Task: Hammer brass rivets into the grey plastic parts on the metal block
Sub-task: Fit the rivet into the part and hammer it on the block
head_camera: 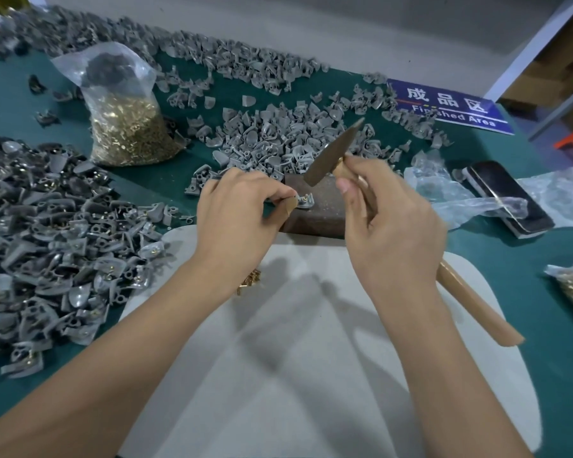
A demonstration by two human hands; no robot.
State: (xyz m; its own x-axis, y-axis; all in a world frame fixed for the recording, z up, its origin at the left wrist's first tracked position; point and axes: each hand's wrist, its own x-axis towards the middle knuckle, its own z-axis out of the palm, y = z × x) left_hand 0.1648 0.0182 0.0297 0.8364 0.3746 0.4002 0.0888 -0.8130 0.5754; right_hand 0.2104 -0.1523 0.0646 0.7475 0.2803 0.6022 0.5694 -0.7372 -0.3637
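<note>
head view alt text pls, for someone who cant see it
A left hand pinches a grey plastic part on a metal block while the right hand holds a hammer raised above it; heaps of grey parts cover the green table.

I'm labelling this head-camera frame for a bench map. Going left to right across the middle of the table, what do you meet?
Pile of riveted grey parts → bag of brass rivets → left hand → metal block → right hand gripping the hammer → phone.

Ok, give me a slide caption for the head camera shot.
Left hand steadies a grey part on the metal block; right hand raises the hammer.
</note>
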